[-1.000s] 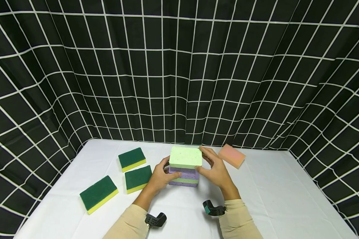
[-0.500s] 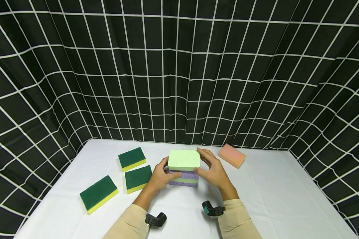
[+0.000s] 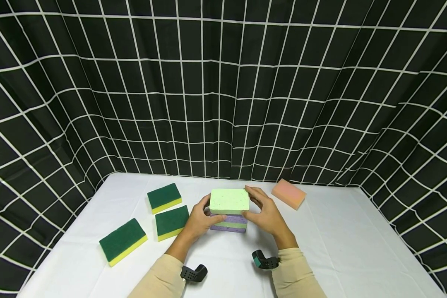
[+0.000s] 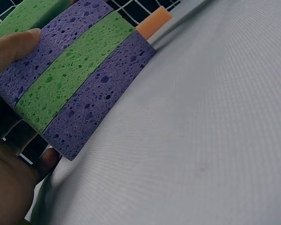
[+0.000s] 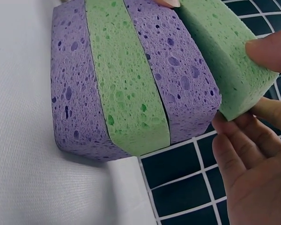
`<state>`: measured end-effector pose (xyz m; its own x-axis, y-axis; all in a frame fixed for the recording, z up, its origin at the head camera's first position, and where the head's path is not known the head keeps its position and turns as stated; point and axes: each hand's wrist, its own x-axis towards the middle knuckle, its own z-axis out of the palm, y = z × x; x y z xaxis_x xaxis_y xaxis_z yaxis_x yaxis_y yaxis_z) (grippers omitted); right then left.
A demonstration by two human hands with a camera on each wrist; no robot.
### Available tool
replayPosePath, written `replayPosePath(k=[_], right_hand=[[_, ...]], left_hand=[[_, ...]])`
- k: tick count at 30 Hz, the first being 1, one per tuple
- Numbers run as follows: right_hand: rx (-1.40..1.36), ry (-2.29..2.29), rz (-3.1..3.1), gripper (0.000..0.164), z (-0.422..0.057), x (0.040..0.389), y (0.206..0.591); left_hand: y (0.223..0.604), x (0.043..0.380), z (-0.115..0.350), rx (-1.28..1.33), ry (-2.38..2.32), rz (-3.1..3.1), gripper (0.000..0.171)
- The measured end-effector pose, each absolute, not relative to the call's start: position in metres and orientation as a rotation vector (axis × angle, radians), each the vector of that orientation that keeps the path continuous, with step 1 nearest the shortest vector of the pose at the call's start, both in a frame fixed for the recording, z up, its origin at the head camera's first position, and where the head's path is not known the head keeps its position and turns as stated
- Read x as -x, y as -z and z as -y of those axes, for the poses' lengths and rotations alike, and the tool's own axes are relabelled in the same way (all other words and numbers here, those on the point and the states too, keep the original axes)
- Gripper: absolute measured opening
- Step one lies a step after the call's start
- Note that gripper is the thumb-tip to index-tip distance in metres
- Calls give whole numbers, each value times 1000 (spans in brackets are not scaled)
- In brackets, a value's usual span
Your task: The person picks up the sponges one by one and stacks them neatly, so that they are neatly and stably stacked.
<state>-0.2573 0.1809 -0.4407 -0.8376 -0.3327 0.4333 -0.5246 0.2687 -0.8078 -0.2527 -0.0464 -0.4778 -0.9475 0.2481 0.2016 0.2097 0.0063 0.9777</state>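
Observation:
In the head view, a stack of sponges stands mid-table, with a purple sponge point(image 5: 75, 84) at the bottom, a light green sponge point(image 5: 126, 89) over it, then an upper purple sponge point(image 5: 178, 70). My left hand point(image 3: 200, 218) grips the upper purple sponge at its left end, thumb on the front face. A second light green sponge point(image 3: 229, 200) is pinched in my right hand point(image 3: 267, 214) at its right end, just over the stack. The right wrist view shows it tilted against the upper purple sponge; I cannot tell whether they touch.
Left of the stack lie several sponges with dark green tops and yellow bases, including a near one point(image 3: 123, 241) and a far one point(image 3: 164, 197). An orange-pink sponge point(image 3: 288, 194) lies to the right, behind my right hand. Black gridded cloth point(image 3: 223, 103) borders the white table point(image 3: 357, 248).
My right hand has brought the light green sponge slightly left and down toward the upper purple sponge. My left hand keeps its place on the stack.

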Motion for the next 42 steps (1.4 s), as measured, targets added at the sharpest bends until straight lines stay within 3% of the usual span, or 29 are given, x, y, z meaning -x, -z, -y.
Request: replayPosePath(k=[7,15,24,42], right_hand=[[-793,-1577,2426,68,-179,249,427],[-771,-1550,2455,72,-189,268,457],[-767,-1520,2498,71,-191,269,460],[-761,-1495,2521,73,-193,269,460]], left_hand=[[477,252,47,-486,-2117,-2222,82],[477,252,48,-497,-2103,-2234,82],[508,269,47,-498,-2117,-2237,86],[507,270,47,-502,-2106,-2240,85]])
